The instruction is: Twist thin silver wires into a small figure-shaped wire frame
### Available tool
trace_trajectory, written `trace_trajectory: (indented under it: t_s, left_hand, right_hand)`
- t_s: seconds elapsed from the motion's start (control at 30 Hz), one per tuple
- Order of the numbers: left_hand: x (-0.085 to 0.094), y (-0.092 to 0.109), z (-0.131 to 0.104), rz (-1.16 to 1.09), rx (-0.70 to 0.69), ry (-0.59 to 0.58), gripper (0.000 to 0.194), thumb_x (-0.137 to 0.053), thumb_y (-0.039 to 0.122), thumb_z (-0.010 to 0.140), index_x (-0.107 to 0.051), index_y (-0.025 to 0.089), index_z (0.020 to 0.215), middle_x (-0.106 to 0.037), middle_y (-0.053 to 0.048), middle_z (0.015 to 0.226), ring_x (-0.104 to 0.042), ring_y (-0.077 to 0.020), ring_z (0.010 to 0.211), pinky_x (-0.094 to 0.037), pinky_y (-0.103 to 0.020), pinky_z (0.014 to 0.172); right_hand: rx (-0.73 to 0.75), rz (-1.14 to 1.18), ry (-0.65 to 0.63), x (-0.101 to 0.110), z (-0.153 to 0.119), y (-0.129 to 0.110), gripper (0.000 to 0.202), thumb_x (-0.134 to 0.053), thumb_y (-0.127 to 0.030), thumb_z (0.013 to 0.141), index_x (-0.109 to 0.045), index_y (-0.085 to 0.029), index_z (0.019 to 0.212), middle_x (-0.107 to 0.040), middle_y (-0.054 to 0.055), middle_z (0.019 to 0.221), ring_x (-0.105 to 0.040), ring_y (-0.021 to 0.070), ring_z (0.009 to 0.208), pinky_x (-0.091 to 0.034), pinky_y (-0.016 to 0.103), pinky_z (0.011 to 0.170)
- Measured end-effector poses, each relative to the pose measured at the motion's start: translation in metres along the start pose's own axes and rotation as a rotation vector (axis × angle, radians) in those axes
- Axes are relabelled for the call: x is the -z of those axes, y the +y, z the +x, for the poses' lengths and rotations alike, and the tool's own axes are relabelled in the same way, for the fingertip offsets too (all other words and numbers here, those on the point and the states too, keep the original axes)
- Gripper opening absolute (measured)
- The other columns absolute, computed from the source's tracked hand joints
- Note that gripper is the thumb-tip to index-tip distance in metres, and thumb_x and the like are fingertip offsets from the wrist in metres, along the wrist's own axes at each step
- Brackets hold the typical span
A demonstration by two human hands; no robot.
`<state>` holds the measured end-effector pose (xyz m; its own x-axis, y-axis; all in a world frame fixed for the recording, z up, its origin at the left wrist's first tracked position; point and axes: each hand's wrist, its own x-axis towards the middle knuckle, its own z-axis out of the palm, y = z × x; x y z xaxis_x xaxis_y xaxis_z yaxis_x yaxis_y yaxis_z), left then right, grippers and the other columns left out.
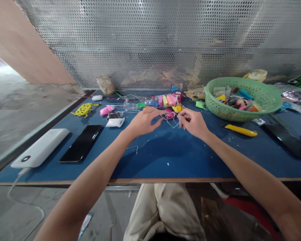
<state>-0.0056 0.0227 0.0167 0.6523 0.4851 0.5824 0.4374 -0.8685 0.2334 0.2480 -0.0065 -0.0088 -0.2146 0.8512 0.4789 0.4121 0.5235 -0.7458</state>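
A bent silvery wire shape (174, 122) is between my two hands, above the blue table (165, 164). My right hand (193, 123) pinches its right side between thumb and fingers. On the other side, my left hand (145, 121) has its thumb and index finger spread apart, with the fingertips near the wire's left side. Pink and yellow pieces (177, 108) lie just behind the wire. Clear bags with coloured clay (165, 100) rest farther back. Straight thin wires (122, 107) lie left of them, partly behind my left hand.
A green basket (215, 108) of coloured packets stands at the right, with a yellow cutter (240, 130) before it. At left are a black phone (81, 144), a white power bank (41, 147), a yellow spotted toy (84, 109) and small packets (115, 122). Perforated metal (145, 43) rises behind.
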Motion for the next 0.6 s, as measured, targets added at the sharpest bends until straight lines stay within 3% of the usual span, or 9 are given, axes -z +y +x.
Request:
trace_trajectory:
  t_s: [0.07,0.17,0.27,0.37,0.6]
  left_hand:
    - [-0.002,0.0,0.001,-0.058,0.152,0.063,0.033,-0.056,0.024,0.093,-0.068,0.021,0.124,-0.075,-0.009,0.11,-0.071,-0.0221,0.103,-0.055,-0.04,0.094]
    - [-0.009,0.003,0.0,-0.317,0.334,0.094,0.03,-0.059,0.03,0.093,-0.069,0.017,0.119,-0.076,-0.011,0.102,-0.073,-0.0199,0.089,-0.058,-0.034,0.082]
    - [-0.02,0.009,0.0,-0.631,0.372,0.022,0.048,-0.074,0.033,0.083,-0.062,0.017,0.127,-0.075,-0.011,0.107,-0.073,-0.0198,0.089,-0.059,-0.034,0.081]
    - [-0.029,0.016,0.001,-0.788,0.394,0.023,0.062,-0.082,0.031,0.075,-0.058,0.017,0.131,-0.075,-0.011,0.105,-0.073,-0.0186,0.087,-0.059,-0.033,0.084]
    - [-0.03,0.018,0.001,-0.757,0.434,0.117,0.028,-0.078,0.033,0.081,-0.072,0.015,0.102,-0.076,-0.008,0.091,-0.071,-0.0143,0.073,-0.058,-0.028,0.074]
  right_hand:
    - [-0.02,0.014,0.06,-0.001,0.0,0.0,0.021,-0.057,-0.039,0.095,-0.057,-0.021,0.084,-0.067,-0.001,0.058,-0.057,0.0119,0.042,-0.047,0.027,0.045]
    - [-0.044,0.031,0.133,-0.003,0.0,0.0,0.02,-0.056,-0.038,0.095,-0.054,-0.022,0.083,-0.067,-0.001,0.057,-0.059,0.0124,0.042,-0.047,0.026,0.043]
    - [-0.062,0.028,0.18,-0.006,0.0,-0.001,0.02,-0.055,-0.037,0.096,-0.052,-0.023,0.082,-0.068,-0.001,0.058,-0.06,0.0124,0.041,-0.048,0.026,0.043]
    - [-0.04,0.008,0.199,-0.01,-0.002,-0.004,0.018,-0.055,-0.036,0.096,-0.051,-0.023,0.083,-0.069,-0.001,0.059,-0.06,0.0124,0.041,-0.049,0.027,0.045]
    - [0.096,-0.071,0.214,-0.013,-0.006,-0.013,0.014,-0.051,-0.029,0.098,-0.052,-0.024,0.084,-0.07,-0.003,0.064,-0.061,0.0111,0.046,-0.05,0.028,0.051]
